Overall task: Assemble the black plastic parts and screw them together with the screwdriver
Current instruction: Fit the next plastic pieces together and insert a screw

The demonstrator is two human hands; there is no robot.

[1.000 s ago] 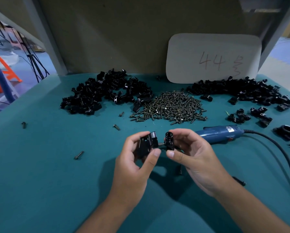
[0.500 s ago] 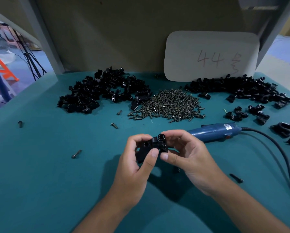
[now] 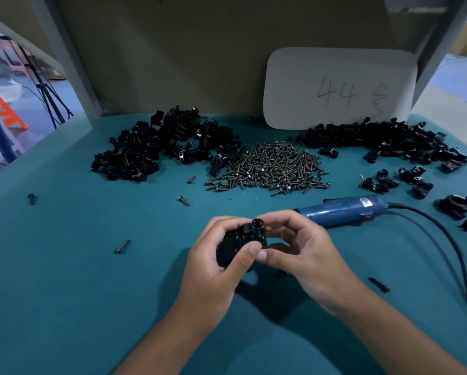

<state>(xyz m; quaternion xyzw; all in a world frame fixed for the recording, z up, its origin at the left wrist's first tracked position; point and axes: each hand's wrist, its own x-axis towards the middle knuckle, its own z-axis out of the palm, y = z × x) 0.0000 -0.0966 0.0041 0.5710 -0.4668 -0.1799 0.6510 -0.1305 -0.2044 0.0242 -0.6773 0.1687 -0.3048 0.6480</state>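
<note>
Left hand (image 3: pixel 213 269) and right hand (image 3: pixel 302 255) both pinch the joined black plastic parts (image 3: pixel 242 240), held above the desk (image 3: pixel 64 266), just in front of the blue screwdriver (image 3: pixel 340 209). Screw pile (image 3: pixel 273 169) sits behind the screwdriver.

left hand (image 3: pixel 213 269), right hand (image 3: pixel 305 255) gripping black plastic parts (image 3: pixel 243 239), screwdriver (image 3: pixel 340 209) beside

Assembly workbench: heaped screws (image 3: pixel 270 166), black parts (image 3: pixel 156 147), corded screwdriver (image 3: pixel 340 211).
</note>
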